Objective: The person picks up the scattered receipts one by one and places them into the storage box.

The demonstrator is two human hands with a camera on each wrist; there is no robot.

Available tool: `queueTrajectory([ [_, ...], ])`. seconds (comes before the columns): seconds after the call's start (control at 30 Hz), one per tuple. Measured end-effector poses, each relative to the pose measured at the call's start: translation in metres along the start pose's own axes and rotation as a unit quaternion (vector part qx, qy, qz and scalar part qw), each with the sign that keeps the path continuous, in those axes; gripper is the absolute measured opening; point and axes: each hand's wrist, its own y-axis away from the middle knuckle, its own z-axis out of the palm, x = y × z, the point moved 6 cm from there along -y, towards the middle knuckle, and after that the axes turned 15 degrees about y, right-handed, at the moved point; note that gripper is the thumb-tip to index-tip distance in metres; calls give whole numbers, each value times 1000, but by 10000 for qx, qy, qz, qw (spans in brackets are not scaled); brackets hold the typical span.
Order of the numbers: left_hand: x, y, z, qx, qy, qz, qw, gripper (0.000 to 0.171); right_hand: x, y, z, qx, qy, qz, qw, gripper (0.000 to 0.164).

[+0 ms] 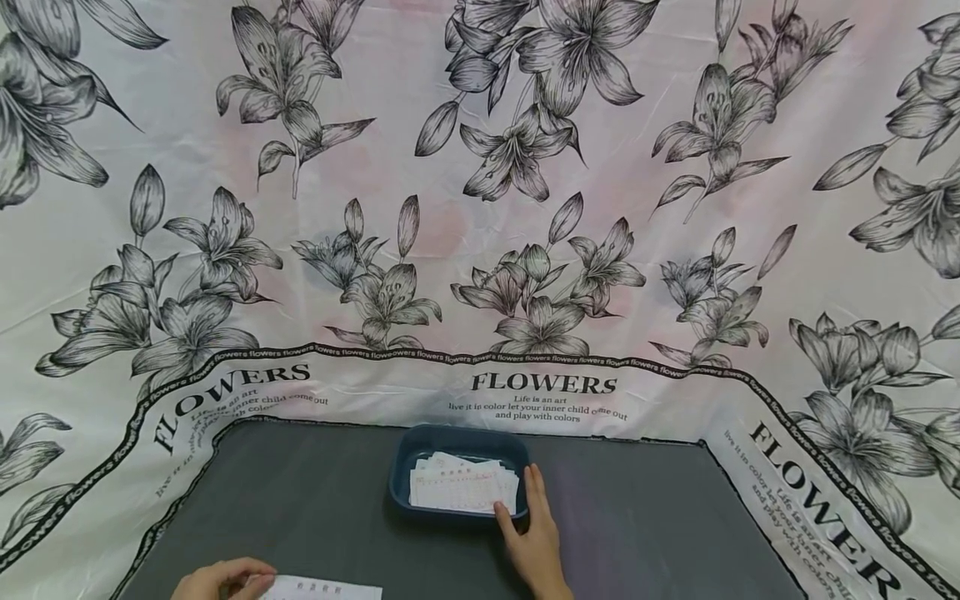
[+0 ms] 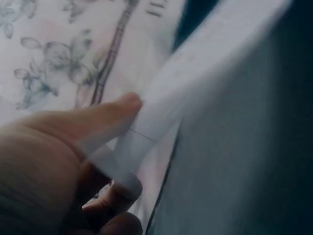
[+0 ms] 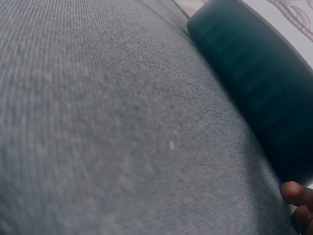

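In the head view my left hand (image 1: 223,578) pinches a white printed paper slip (image 1: 322,589) at the near left, cut off by the bottom edge. The left wrist view shows that slip (image 2: 195,73) blurred and bent between thumb and fingers. A dark blue plastic bin (image 1: 399,471) stands at the far middle of the table. Inside lies a loose stack of printed paper slips (image 1: 463,490). My right hand (image 1: 536,540) holds the bin's front right corner, thumb over the front rim and fingers along the right side. Only fingertips (image 3: 292,193) show in the right wrist view.
A dark grey cloth (image 1: 637,517) covers the table. White fabric printed with black lilies (image 1: 540,317) hangs behind it and along both sides, its lower border meeting the table's edges just behind the bin.
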Motion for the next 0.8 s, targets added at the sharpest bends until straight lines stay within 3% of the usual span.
queueTrajectory([
  [0.07, 10, -2, 5, 459, 329, -201, 9982, 33, 0, -1, -1, 41, 3, -12, 10000, 83],
  [0.17, 23, -14, 14, 521, 777, -148, 9955, 38, 1, 0, -1, 112, 28, -19, 9999, 83],
  [0.27, 36, -31, 22, 650, 927, 62, 9936, 35, 1, 0, 1, 163, 80, -57, 9998, 82],
  [0.5, 72, -77, 55, 1362, 1036, 659, 9830, 18, 0, -1, -1, 195, 41, -104, 9997, 81],
  [0.63, 88, -105, 73, 1461, 1059, 989, 9786, 17, -2, 0, -3, 164, 23, -110, 9998, 82],
  [0.8, 94, -135, 91, 1596, 1009, 1169, 9750, 16, -2, 2, -6, 137, 52, -128, 9998, 82],
])
